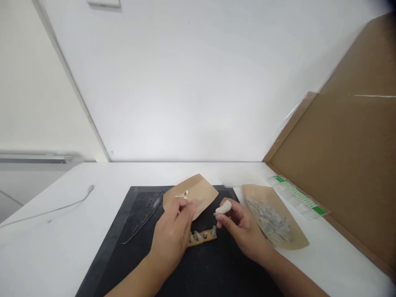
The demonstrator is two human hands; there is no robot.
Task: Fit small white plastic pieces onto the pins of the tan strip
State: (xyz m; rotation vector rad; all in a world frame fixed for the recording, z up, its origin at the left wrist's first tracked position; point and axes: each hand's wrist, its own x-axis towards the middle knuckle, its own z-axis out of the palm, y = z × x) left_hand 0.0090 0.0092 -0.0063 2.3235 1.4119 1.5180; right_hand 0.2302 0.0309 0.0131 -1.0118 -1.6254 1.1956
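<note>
My left hand point(173, 225) is over the near left part of a brown paper sheet point(201, 189), its fingers curled together and their tips blurred. Whatever they pinch cannot be made out. Small white pieces point(182, 195) lie on the paper just beyond these fingers. To the right, my right hand point(239, 227) pinches a small greyish piece point(216, 214) between thumb and index finger. A white cover point(224, 206) wraps that index finger. Below and between both hands, a tan strip point(202, 241) holds several upright translucent plastic pieces, partly hidden by my left hand.
A black mat point(123, 231) lies under the hands, with a thin dark cord point(142, 227) on it. Many translucent pieces fill another brown paper point(293, 237) at right. Beyond are a clear plastic case with a green strip point(298, 194) and a cardboard wall point(346, 165). A grey cable point(62, 209) lies left.
</note>
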